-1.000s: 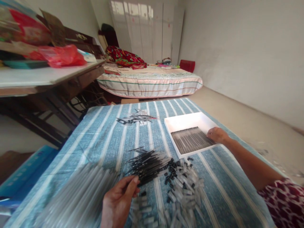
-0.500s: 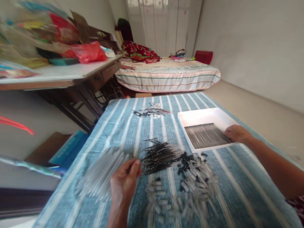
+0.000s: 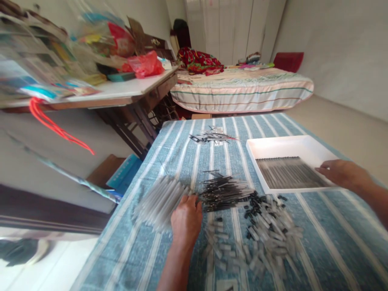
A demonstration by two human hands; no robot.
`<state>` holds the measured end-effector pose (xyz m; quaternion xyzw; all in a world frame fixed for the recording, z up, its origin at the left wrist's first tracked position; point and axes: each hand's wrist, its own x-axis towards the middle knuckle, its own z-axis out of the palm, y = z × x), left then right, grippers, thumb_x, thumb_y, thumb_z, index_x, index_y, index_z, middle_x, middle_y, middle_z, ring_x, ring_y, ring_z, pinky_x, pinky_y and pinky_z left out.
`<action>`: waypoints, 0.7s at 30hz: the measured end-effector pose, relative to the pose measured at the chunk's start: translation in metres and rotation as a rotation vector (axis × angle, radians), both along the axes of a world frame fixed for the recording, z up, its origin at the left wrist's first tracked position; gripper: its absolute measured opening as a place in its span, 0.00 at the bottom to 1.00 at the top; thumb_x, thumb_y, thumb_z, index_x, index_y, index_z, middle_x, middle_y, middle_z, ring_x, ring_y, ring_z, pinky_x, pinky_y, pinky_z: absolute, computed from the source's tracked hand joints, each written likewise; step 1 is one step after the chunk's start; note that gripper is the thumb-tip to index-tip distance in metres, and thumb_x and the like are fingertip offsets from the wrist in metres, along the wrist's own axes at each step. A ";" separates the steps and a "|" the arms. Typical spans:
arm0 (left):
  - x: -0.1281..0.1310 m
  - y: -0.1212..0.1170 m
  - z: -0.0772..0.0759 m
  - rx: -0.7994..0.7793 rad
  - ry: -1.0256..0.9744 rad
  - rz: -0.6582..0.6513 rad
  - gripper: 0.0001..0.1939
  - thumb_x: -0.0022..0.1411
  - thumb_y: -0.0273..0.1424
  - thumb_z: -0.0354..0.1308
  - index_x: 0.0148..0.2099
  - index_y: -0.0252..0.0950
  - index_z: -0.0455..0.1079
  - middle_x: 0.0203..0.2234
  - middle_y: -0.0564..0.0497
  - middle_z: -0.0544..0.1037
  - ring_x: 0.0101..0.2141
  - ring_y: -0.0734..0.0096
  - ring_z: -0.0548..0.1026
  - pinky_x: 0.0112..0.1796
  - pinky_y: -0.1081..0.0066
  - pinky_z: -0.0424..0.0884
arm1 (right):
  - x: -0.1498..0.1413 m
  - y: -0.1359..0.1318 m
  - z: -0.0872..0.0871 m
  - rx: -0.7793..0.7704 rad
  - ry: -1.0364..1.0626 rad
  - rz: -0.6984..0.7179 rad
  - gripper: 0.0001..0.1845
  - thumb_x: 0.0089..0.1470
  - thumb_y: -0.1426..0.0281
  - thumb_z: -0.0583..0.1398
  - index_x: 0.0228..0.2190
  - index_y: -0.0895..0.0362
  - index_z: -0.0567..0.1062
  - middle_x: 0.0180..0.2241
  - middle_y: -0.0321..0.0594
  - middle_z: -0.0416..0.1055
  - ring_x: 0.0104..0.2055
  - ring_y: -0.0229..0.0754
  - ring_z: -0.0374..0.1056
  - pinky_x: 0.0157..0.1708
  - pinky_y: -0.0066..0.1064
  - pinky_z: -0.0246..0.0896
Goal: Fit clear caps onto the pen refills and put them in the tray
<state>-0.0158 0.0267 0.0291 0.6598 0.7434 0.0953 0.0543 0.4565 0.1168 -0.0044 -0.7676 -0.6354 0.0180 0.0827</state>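
Left hand [image 3: 186, 214], half curled, at the right side of the pale tubes [image 3: 160, 202] lying toward the left edge of the striped surface [image 3: 136, 246]; fingertips partly hidden, cannot tell whether it has hold of one. Right hand [image 3: 339, 171], loosely bent, at the right side of the white tray [image 3: 280, 147], near the surface's right edge, by the row of slim sticks [image 3: 287, 173] inside; grip unclear. Step in hand reads as picking among tubes; next move likely calls for a fine, single-piece pinch.
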 end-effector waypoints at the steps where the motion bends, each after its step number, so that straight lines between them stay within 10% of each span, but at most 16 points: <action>1: 0.003 -0.001 0.001 -0.039 0.046 -0.004 0.11 0.60 0.31 0.46 0.34 0.37 0.71 0.32 0.46 0.75 0.32 0.64 0.75 0.29 0.71 0.64 | -0.009 -0.004 0.007 -0.070 -0.069 -0.065 0.10 0.49 0.62 0.59 0.24 0.53 0.77 0.28 0.50 0.74 0.26 0.50 0.68 0.26 0.38 0.55; 10: 0.008 -0.003 0.000 -0.158 0.165 -0.006 0.11 0.59 0.29 0.47 0.31 0.35 0.70 0.32 0.44 0.74 0.34 0.60 0.74 0.30 0.68 0.63 | -0.142 -0.060 0.054 0.095 0.187 0.381 0.13 0.53 0.61 0.54 0.27 0.53 0.76 0.26 0.36 0.75 0.26 0.40 0.69 0.28 0.28 0.57; 21: 0.003 -0.001 -0.005 0.145 -0.131 0.027 0.08 0.58 0.30 0.48 0.30 0.36 0.67 0.29 0.48 0.74 0.32 0.66 0.73 0.31 0.71 0.63 | -0.262 -0.086 0.046 -0.232 0.040 0.687 0.11 0.56 0.69 0.52 0.29 0.56 0.73 0.29 0.40 0.76 0.34 0.42 0.71 0.30 0.28 0.54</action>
